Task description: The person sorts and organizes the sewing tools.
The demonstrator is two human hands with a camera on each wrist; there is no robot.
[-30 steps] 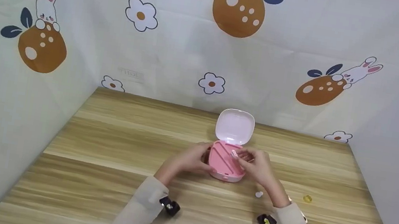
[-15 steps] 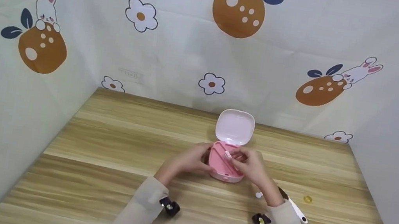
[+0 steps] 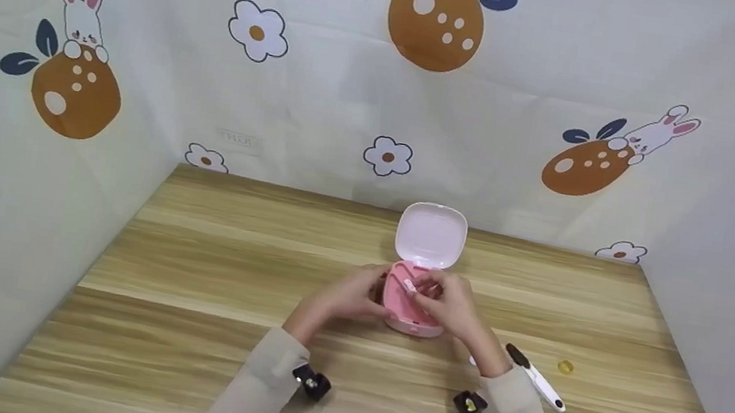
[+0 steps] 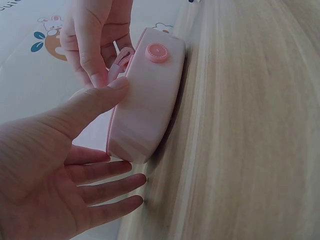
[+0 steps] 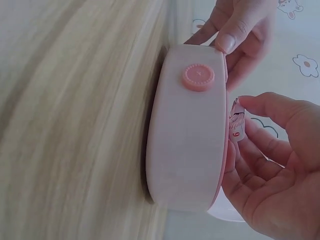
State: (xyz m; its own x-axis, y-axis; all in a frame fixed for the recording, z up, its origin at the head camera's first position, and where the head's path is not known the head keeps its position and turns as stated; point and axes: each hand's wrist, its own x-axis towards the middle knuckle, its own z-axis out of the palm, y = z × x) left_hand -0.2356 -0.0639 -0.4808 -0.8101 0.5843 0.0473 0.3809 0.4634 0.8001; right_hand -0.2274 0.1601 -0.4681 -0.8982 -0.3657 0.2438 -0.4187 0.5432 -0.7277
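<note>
A small case, pink inside (image 3: 400,306) with slanted dividers, stands on the table with its pale lid (image 3: 431,234) raised at the back. My left hand (image 3: 354,293) holds its left side, thumb at the front rim; in the left wrist view the other fingers reach out nearly straight beside the case. Over the tray, my right hand (image 3: 453,303) pinches a small rolled measuring tape (image 5: 237,125), whose printed numerals show in the right wrist view. A round pink button (image 5: 198,77) sits on the case's front. My right hand hides part of the tray.
Right of my right forearm lies a slim white tool (image 3: 543,387) with a dark end. Beyond it is a small yellow ring-like piece (image 3: 565,367). A little white object (image 3: 473,360) shows partly beside my right wrist. Patterned cloth walls (image 3: 311,96) enclose the table.
My right hand has moved left over the tray with the measuring tape, and its forearm has uncovered the white tool. My left hand keeps its place on the case.
</note>
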